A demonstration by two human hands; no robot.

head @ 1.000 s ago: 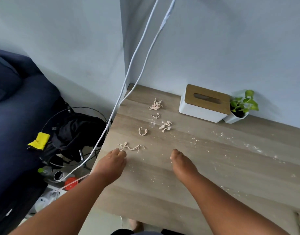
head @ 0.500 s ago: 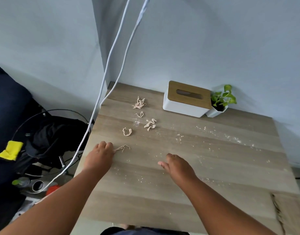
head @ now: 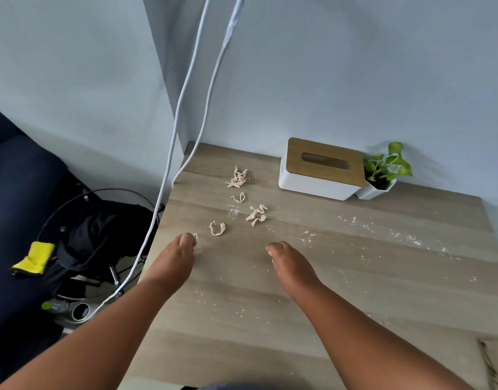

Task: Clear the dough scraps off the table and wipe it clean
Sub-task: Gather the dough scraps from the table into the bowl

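Pale dough scraps [head: 236,178] trail away toward wall.

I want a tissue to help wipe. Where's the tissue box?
In the head view, the tissue box sits at the table's far edge by the wall, touching the little potted plant on its right.

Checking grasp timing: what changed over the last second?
The left hand closed on the nearest dough strip: the strip lay spread out on the table, now only a tip shows past the curled fingers. The right hand stays empty over the table. The other scraps, tissue box and plant are unchanged.
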